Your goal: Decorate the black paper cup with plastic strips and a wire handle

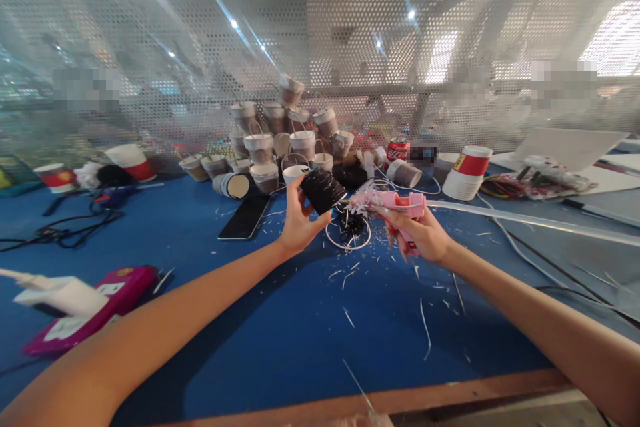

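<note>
My left hand (299, 221) is closed round a small cup wrapped in black yarn (323, 189), held tilted above the blue table (280, 333). My right hand (421, 235) grips a pink glue gun (406, 208) whose nozzle points left toward the black cup. A long clear glue stick (525, 219) runs out of the back of the gun to the right. Below the two hands lie a white wire loop and a clump of black yarn (351, 227).
A pile of small wrapped cups with wire handles (280, 147) stands at the back, before a perforated metal screen. A black phone (245, 217), a soda can (397, 150), stacked red-and-white paper cups (467, 173), cables (65, 227) at left and a magenta device (95, 310) lie around. White shavings litter the surface.
</note>
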A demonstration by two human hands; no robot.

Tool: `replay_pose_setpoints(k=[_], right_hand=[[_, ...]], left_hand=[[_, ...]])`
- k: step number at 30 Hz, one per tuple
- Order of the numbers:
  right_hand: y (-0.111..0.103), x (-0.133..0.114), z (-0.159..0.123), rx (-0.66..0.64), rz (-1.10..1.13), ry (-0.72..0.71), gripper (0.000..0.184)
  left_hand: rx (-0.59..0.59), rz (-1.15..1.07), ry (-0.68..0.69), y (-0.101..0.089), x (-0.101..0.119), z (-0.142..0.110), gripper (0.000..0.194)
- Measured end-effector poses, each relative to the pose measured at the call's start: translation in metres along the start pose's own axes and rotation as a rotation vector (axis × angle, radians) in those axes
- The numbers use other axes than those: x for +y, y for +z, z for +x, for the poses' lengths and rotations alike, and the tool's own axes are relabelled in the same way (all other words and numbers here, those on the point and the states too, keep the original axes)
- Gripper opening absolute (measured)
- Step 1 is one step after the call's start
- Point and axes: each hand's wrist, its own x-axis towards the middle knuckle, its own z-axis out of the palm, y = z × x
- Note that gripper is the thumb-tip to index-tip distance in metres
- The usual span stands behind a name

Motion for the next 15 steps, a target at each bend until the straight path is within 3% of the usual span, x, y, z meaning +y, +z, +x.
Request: replay_pose_setpoints(k=[15], right_hand=[[-0.004,-0.0027,0.0013,0.047,-0.012,0.017,0.047]], left_hand=[[0.026,-0.034,-0.032,0.0022,0.0016,-0.0001,0.074]])
